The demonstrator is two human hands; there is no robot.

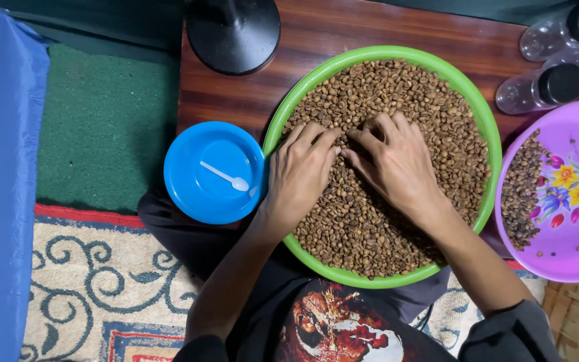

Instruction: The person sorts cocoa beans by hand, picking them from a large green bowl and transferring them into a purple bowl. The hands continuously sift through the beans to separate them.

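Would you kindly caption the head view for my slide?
Both hands, left hand and right hand, spread over coffee beans in a green basin.

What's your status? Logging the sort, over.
Left hand and right hand flat, fingers spread on beans in green basin. Nothing gripped. Nothing blocking.

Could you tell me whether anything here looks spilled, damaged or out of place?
Nothing stands out. Both hands, left hand and right hand, rest in the beans in the green bowl; none lie on the table.

Bare forearms, dark sleeves at elbows — black shirt, red-and-white graphic print on chest; dark trousers.
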